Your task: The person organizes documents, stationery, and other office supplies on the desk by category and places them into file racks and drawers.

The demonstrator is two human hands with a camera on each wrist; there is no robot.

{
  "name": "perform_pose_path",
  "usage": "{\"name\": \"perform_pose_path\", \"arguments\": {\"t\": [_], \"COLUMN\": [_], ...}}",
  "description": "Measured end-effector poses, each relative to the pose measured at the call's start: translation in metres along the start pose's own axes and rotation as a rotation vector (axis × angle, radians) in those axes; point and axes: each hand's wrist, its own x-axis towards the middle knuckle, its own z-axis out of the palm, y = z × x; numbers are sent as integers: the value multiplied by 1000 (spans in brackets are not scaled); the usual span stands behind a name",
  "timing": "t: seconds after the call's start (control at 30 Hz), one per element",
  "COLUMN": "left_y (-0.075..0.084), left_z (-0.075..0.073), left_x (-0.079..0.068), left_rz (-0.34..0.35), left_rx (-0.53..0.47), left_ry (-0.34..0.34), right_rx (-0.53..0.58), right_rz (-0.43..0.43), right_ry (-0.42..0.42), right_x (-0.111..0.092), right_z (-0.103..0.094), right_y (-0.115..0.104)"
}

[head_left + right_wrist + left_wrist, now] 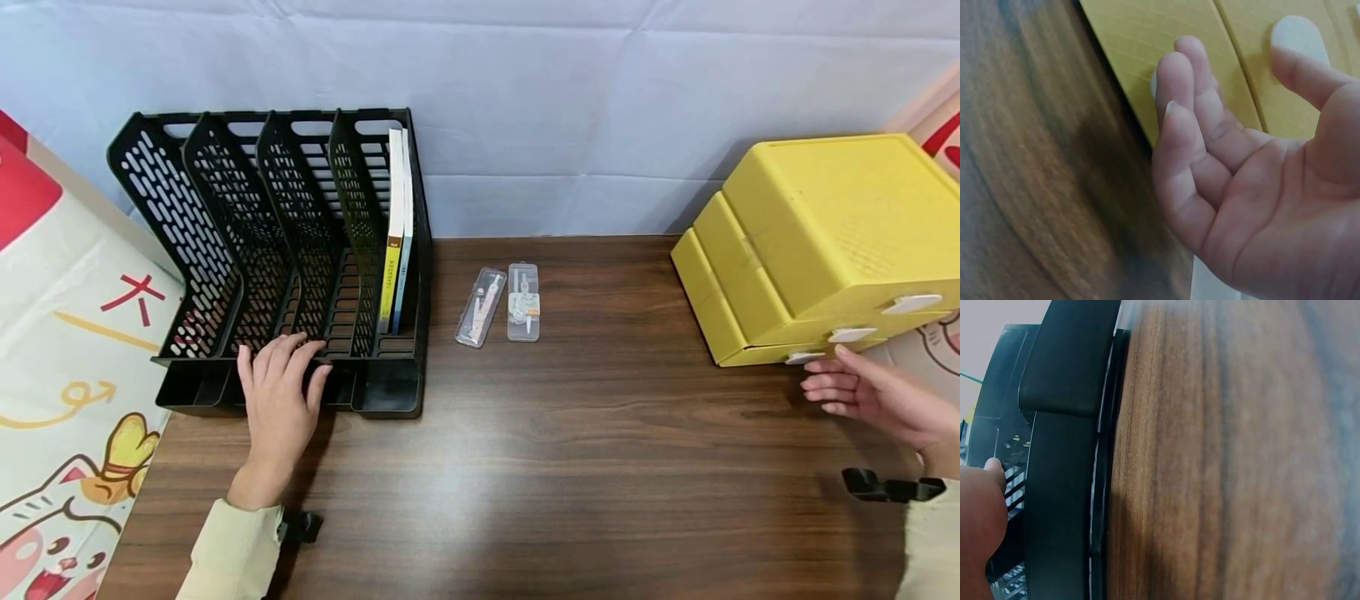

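Observation:
In the head view my left hand (281,396) rests on the front of a black file organizer (375,364), its fingers reaching over the front rail. The left wrist view has the thumb (994,469) beside the organizer's black plastic (1060,506). At the right, my right hand (873,396) is at the front of a yellow drawer box (840,217), by the lowest white pull tab (804,357). Its palm and loosely bent fingers show in the right wrist view, with the thumb apart near another white tab (1300,37). Nothing is seen held in either hand.
Two books (393,225) stand in the organizer's rightmost slot. Two clear plastic cases with compasses, one tilted (481,307) and one straight (523,302), lie on the wooden table (562,467) between organizer and drawer box. A pale cloth (540,108) hangs behind.

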Motion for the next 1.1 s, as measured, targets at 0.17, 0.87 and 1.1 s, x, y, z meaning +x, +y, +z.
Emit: {"name": "perform_pose_path", "arguments": {"t": [0.17, 0.87, 1.1], "left_y": [0, 0, 0], "left_z": [1, 1, 1], "left_x": [-1, -2, 0], "left_rz": [-1, -7, -3], "left_rx": [-1, -7, -4], "left_ry": [-1, -3, 6], "right_rx": [-41, -89, -78], "right_rz": [18, -42, -47], "right_ry": [-3, 122, 101], "right_x": [6, 15, 15], "right_z": [0, -2, -5], "right_y": [4, 19, 18]}}
